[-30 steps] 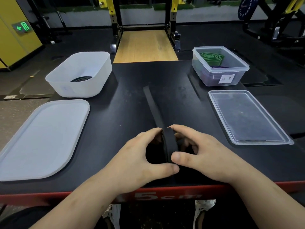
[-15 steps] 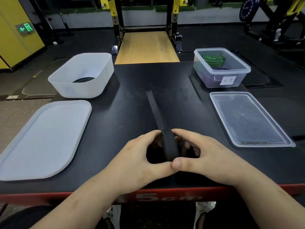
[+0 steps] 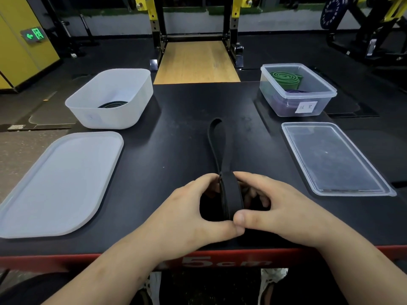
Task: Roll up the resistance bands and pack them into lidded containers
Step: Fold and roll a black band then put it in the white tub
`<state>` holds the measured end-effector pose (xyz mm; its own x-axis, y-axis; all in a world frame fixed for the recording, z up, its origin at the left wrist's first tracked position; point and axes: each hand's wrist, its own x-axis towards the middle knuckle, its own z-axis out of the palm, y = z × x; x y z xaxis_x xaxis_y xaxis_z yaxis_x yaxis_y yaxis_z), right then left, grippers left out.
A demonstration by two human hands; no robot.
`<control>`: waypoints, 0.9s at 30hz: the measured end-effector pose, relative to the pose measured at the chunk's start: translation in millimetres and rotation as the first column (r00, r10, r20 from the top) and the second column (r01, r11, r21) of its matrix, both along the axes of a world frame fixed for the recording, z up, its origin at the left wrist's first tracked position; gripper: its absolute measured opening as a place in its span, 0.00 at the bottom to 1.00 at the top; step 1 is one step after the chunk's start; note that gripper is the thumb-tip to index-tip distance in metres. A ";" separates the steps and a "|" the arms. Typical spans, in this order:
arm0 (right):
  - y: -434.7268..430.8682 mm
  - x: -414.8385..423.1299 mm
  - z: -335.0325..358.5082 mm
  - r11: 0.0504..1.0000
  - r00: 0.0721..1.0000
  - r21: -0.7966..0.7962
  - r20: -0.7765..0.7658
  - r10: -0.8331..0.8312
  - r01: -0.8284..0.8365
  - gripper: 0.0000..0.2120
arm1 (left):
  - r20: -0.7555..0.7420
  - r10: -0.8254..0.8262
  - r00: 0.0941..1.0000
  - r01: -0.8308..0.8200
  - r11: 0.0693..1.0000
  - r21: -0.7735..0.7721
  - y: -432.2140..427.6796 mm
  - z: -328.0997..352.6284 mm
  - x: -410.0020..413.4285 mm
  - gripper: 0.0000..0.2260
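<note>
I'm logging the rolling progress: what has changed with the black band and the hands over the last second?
The black band's free tail, flat on the table a second ago, now has its far end lifted and opened into a loop. The left hand and right hand keep the same grip on the roll. Both containers and both lids have not moved.

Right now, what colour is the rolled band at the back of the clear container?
Green, seen in the head view: the rolled band sits in the clear container.
</note>
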<state>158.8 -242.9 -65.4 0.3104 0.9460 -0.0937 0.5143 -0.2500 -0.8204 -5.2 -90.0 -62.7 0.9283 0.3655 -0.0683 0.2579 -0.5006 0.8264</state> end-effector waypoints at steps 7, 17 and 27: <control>1.1 1.2 -0.4 1.000 1.000 -0.016 -0.025 -0.014 0.014 0.35 | -0.008 -0.054 0.998 0.055 0.998 0.009 4.5 2.6 0.1 0.30; -0.2 0.8 5.1 0.999 0.996 0.015 -0.081 0.043 -0.042 0.26 | -0.011 -0.011 1.000 0.012 0.999 0.051 0.5 -5.8 0.9 0.30; -3.4 1.0 1.2 0.999 0.998 0.053 -0.058 0.012 -0.009 0.32 | 0.062 -0.026 0.998 0.024 0.999 0.042 2.5 -1.8 1.4 0.27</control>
<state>159.8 -246.2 -64.2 0.2956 0.9534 -0.0608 0.4679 -0.2000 -0.8609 -3.8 -87.6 -64.6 0.9392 0.3433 0.0050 0.1931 -0.5401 0.8192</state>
